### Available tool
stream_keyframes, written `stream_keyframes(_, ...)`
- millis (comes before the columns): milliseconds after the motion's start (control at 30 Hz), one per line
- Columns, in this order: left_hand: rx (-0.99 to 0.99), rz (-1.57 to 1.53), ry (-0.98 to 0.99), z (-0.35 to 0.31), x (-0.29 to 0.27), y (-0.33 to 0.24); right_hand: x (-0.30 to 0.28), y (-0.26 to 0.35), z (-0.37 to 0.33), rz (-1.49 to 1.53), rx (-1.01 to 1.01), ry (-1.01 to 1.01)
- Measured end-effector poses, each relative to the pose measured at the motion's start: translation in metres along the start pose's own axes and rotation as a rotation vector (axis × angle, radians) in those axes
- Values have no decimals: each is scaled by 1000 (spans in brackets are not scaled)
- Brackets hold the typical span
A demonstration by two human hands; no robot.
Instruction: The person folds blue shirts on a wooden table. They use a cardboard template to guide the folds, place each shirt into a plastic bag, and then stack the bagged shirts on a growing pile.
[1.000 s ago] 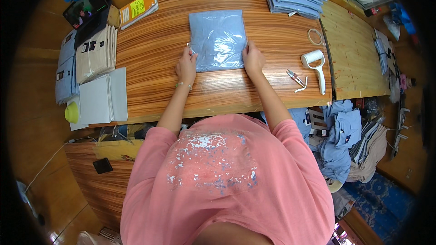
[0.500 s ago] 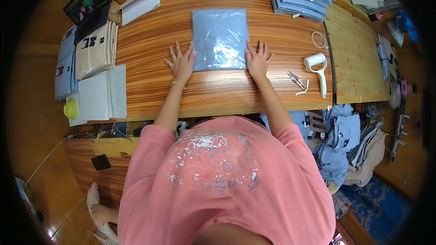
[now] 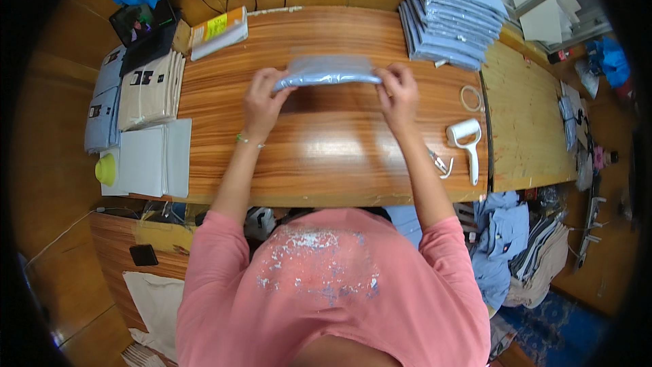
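A folded light-blue garment in a clear plastic bag (image 3: pixel 329 75) is held up over the wooden table, seen nearly edge-on. My left hand (image 3: pixel 263 98) is closed on its left corner and my right hand (image 3: pixel 397 95) on its right corner, thumbs toward me. The bag casts a shadow on the wood beneath it. To the right of my right forearm lie small thread snips (image 3: pixel 437 161) beside a white strip (image 3: pixel 447 167). A white lint roller (image 3: pixel 467 143) rests farther right, with a roll of tape (image 3: pixel 471 98) beyond it.
A tall stack of bagged blue garments (image 3: pixel 451 20) stands at the back right. On the left are folded beige garments (image 3: pixel 151 88), blue ones (image 3: pixel 103 112), white sheets (image 3: pixel 144 160) and a yellow-green cup-shaped thing (image 3: pixel 106 170). Loose clothes (image 3: pixel 506 231) hang below the table's right edge.
Both hands, which lay flat with spread fingers at the bag's sides, now grip it. The bag has been lifted off the table and tipped nearly edge-on. The view has tilted up.
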State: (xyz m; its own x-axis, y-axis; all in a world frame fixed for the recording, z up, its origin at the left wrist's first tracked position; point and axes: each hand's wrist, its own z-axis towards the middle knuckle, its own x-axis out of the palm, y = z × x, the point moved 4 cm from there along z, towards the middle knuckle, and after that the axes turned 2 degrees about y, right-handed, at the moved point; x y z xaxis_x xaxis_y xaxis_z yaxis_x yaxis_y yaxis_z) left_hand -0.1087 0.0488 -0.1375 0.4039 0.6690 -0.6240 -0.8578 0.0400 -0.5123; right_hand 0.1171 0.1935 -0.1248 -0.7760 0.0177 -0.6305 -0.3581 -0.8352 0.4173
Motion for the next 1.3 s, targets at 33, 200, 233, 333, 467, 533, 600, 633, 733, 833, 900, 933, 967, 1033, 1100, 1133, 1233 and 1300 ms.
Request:
stream_keyframes(33, 108, -37, -175, 25, -22, -20, -11, 7, 28, 50, 4, -32)
stream_keyframes(200, -338, -391, -41, 83, 1, 25, 12, -27, 99, 249, 123, 131)
stream_keyframes(233, -418, -342, 47, 78, 22, 53, 39, -49, 94, 250, 185, 259)
stream_keyframes(333, -445, 309, 59, 34, 82, 93, 106, -69, 48, -165, 228, 273)
stream_keyframes(467, -426, 158, 9, 8, 128, 64, 179, -24, 10, 40, 373, 173)
stream_keyframes(533, -460, 189, 87, 10, 146, 56, 198, -21, -2, 51, 441, 148)
stream_keyframes(600, -428, 261, 146, 9, 157, 59, 201, -23, 1, 22, 430, 173)
stream_keyframes(633, -398, 252, 148, 11, 161, 56, 195, -26, 1, -7, 442, 181)
stream_keyframes(733, -431, 292, 172, 13, 156, 61, 202, -22, 2, -11, 407, 198)
stream_keyframes(833, -438, 297, 194, 15, 161, 64, 203, -25, 5, -32, 425, 219)
stream_keyframes(900, -444, 292, 207, 14, 163, 65, 204, -26, 4, -38, 439, 239)
stream_keyframes(933, -441, 281, 206, 18, 165, 65, 203, -27, 7, -49, 439, 237)
stream_keyframes(967, -438, 271, 206, 19, 166, 64, 202, -28, 7, -38, 451, 247)
stream_keyframes(1033, -448, 301, 221, 16, 164, 65, 202, -28, 5, -24, 459, 258)
stream_keyframes(1100, -456, 315, 238, 17, 166, 66, 203, -29, 6, -29, 471, 258)
stream_keyframes(1133, -456, 316, 238, 16, 166, 67, 205, -27, 5, -16, 478, 265)
stream_keyframes(1233, -454, 314, 229, 17, 168, 66, 203, -29, 6, -25, 485, 279)
stream_keyframes(1300, -447, 319, 232, 17, 168, 66, 203, -29, 7, -18, 488, 279)
